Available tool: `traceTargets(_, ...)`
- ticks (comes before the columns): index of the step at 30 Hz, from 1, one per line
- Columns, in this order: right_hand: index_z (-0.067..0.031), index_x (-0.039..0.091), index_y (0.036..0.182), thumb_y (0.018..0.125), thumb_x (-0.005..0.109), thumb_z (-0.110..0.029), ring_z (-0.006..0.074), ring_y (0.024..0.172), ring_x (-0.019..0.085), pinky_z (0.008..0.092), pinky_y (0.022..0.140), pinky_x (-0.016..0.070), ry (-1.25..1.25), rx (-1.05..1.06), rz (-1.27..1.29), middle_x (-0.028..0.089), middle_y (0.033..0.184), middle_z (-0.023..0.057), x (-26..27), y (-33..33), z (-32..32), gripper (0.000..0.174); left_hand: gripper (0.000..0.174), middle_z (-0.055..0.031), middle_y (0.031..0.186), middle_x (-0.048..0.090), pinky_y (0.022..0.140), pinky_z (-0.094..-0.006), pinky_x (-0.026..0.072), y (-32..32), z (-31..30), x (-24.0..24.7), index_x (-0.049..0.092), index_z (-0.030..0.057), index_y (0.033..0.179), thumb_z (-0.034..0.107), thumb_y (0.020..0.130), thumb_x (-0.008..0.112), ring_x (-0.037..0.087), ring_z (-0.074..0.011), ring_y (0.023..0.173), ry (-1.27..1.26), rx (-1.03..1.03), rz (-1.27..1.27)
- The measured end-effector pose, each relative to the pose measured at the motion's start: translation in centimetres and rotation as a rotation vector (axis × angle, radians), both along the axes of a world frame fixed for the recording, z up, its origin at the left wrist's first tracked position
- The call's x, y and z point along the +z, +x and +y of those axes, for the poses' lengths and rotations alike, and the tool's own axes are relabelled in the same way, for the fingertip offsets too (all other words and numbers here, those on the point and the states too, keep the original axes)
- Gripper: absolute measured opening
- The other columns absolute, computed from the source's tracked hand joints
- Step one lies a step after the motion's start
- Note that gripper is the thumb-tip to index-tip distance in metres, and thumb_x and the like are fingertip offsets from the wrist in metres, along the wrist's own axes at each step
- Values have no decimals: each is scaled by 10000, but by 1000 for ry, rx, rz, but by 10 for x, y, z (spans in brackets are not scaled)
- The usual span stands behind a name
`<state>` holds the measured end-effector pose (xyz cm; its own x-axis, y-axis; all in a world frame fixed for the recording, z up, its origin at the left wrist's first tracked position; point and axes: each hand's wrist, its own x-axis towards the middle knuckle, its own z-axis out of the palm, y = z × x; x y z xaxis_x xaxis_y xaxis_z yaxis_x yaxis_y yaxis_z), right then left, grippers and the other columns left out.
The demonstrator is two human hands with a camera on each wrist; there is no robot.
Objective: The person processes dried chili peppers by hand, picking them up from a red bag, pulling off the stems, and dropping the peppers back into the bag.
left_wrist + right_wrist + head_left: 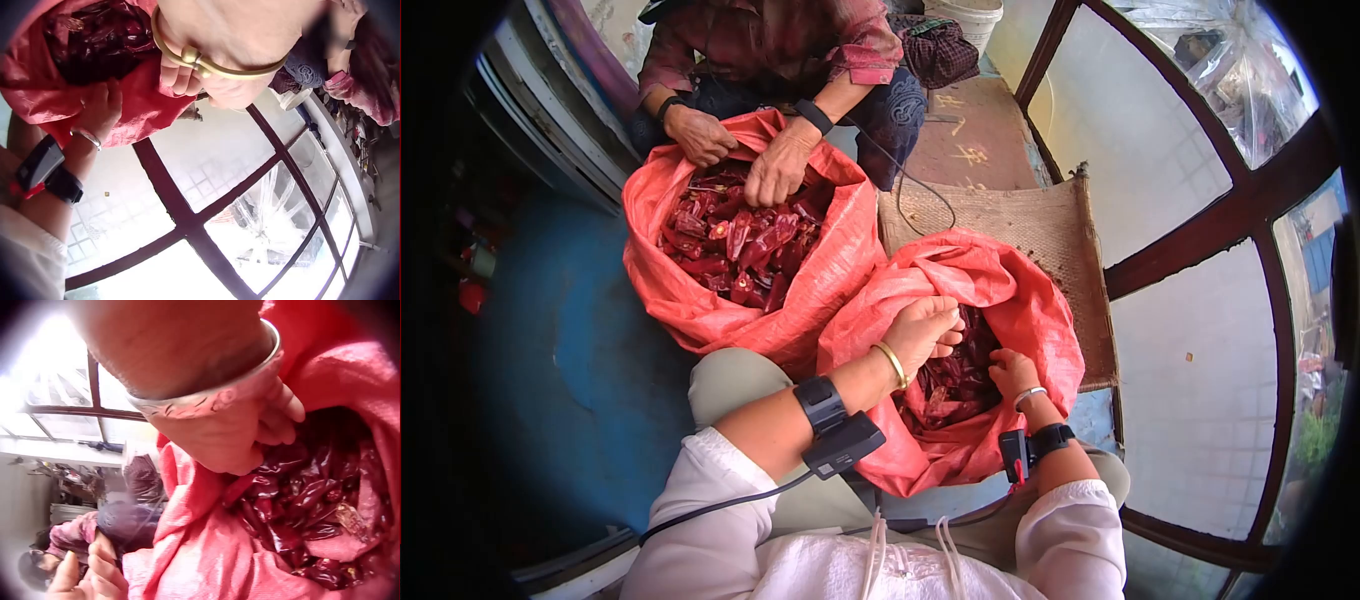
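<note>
Dried red chillies [955, 385] lie inside a red woven sack [1040, 300] with its mouth rolled open. My left hand [925, 330], with a gold bangle, hovers over the sack's near-left rim. Its fingers are loosely bent, and in the right wrist view a gap shows between thumb and fingers with nothing in it. My right hand [231, 434], wearing a silver bangle, reaches inside the right rim. Its bent fingertips are right at the glossy chillies [300, 500]; I cannot tell whether they grip one.
Opposite, another person's hands [775, 170] work in a second red sack [830, 290] of chillies. A burlap mat [1040, 225] lies beyond my sack. Dark window frames [1270, 205] close off the right side. A cable [745, 515] trails from my left wrist camera.
</note>
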<state>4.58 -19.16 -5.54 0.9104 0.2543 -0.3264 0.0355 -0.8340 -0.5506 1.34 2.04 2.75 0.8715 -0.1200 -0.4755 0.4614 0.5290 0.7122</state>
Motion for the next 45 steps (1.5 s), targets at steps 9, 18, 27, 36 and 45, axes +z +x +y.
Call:
traceTargets(9,-73,490,1040,656,579,-177,307,931,487,369,774,429,-213,139,-153,493,990,160,-32,11,61,407,236,-20,843,543,600,-200,438,-4,10,0,463,61,1017,186,820,499,533,-87,708,56,42,9)
traceTargets(18,-175,428,1132,682,569,-144,330,986,441,377,785,444,-339,106,-138,374,1162,118,-58,42,75,472,191,-22,847,543,616,-184,442,-4,8,5,478,68,989,183,837,473,534,-80,722,76,-46,12)
traceTargets(27,-99,518,981,693,504,-64,293,890,535,372,724,461,-361,171,37,464,1056,120,-69,-2,45,290,161,-20,815,555,598,-181,445,-4,8,0,500,69,964,165,837,471,540,-77,695,38,-35,-10)
traceTargets(36,-36,534,962,666,526,-72,294,776,585,351,688,480,-156,138,7,599,784,136,-28,-30,36,298,170,-19,797,555,546,-183,440,1,-3,-6,481,69,975,145,823,488,541,-82,646,66,-24,-30)
traceTargets(45,-62,506,817,816,460,-143,137,506,547,232,419,427,955,-529,560,581,666,59,73,-43,38,93,248,16,745,516,536,-176,404,-13,-20,-25,489,60,963,202,774,562,480,-54,645,284,-43,-57)
